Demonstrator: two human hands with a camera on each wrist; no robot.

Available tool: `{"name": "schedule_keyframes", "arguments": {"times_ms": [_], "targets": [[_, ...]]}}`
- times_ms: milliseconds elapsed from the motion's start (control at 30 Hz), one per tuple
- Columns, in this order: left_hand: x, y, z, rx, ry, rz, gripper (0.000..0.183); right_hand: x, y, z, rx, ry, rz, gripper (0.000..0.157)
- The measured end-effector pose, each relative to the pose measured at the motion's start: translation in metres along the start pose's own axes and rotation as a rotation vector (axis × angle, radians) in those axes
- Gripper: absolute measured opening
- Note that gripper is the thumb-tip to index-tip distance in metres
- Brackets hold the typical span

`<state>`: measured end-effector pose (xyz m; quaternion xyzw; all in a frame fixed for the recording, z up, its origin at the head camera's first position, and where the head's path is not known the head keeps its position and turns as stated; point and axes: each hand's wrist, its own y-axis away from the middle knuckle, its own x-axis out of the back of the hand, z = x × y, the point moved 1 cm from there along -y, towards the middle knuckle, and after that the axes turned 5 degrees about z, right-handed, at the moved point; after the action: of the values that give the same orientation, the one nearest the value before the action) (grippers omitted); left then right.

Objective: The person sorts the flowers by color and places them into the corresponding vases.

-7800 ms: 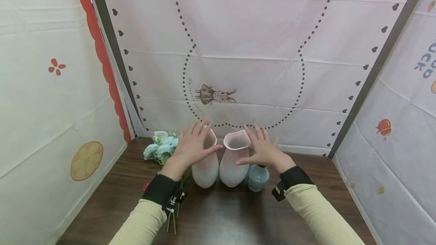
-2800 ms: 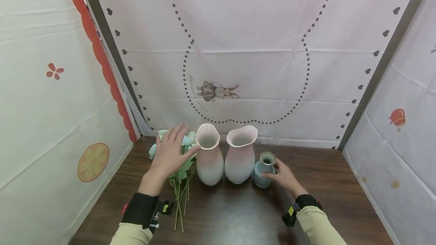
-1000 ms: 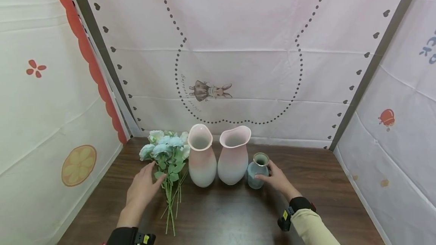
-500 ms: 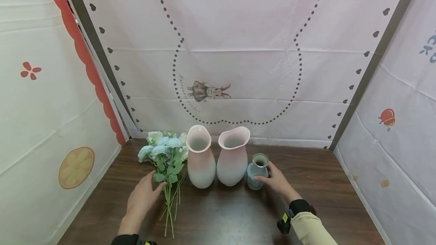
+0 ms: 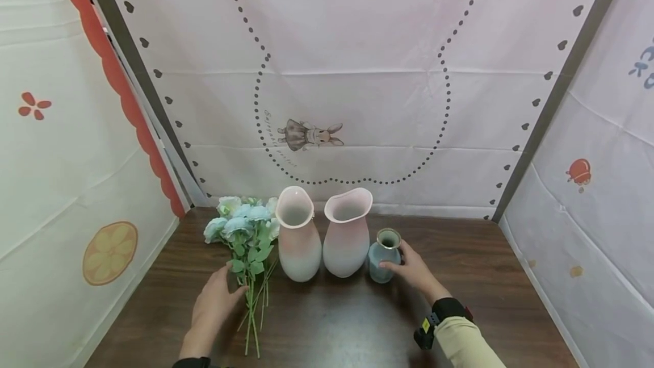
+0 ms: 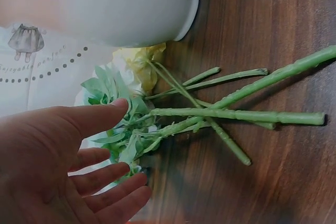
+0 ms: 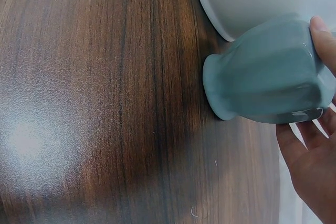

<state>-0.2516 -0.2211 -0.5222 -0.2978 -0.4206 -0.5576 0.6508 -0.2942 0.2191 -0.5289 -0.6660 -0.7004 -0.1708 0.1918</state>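
Note:
A bunch of artificial flowers [image 5: 240, 223] with pale blue and white blooms lies on the table, its green stems [image 5: 254, 311] pointing toward me and crossing. Beside the stems is my left hand [image 5: 214, 300]; in the left wrist view its thumb and fingers are spread apart, with nothing between them. My right hand [image 5: 416, 268] grips a small blue-grey vase [image 5: 383, 263] with a gold rim, thumb at the front and fingers behind. The vase stands upright on the table, as the right wrist view also shows its foot [image 7: 215, 87] at the wood.
Two tall pink-to-white vases, the left vase [image 5: 300, 251] and the right vase [image 5: 346, 249], stand upright between the flowers and the small vase. Printed cloth walls [image 5: 352, 101] enclose the dark wooden table [image 5: 327, 328] at the back and both sides.
Both hands were raised over the tall vases. The right hand has moved down and taken hold of the small vase. The left hand has come down beside the flower stems, edging nearer me.

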Motion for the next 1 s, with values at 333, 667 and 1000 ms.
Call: {"name": "schedule_keyframes", "arguments": {"times_ms": [333,667,1000], "targets": [[-0.009,-0.001,0.0,0.029,-0.007,-0.028,0.082,-0.001,-0.001,0.001,0.007,-0.006,0.01,0.07],[-0.018,0.001,-0.003,0.036,0.037,-0.056,0.078,-0.001,-0.001,0.002,0.016,-0.001,0.005,0.07],[-0.024,0.0,-0.004,0.07,0.079,-0.083,0.077,-0.002,0.0,0.001,0.013,0.006,0.005,0.069]]}}
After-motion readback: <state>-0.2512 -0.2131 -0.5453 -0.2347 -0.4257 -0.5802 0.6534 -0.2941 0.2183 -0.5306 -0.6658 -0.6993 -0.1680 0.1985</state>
